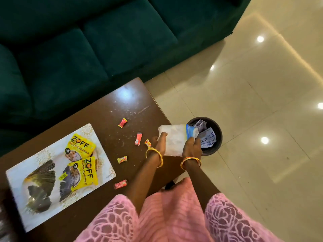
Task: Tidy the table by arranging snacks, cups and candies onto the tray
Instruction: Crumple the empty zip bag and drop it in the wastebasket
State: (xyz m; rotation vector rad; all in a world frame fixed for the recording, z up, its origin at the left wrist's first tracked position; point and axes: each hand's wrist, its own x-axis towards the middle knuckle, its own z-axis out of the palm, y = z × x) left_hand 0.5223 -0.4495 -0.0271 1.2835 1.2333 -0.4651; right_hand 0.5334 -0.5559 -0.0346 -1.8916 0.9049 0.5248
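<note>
Both hands clamp a white plastic bag (174, 139), left hand (161, 139) fingers at its base, right hand (191, 145) near its blue mouth, long axis tipped rightward over the bin (217, 137); candies (138, 139) lie leftward on the bench (122, 102), nearest the left hand, tray (104, 165) beyond.

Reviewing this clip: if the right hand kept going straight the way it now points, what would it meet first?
Probably the black bin. The right hand, in a grip on the white bag, points up and away toward the bin's papers; how high it hangs above them is unclear.
</note>
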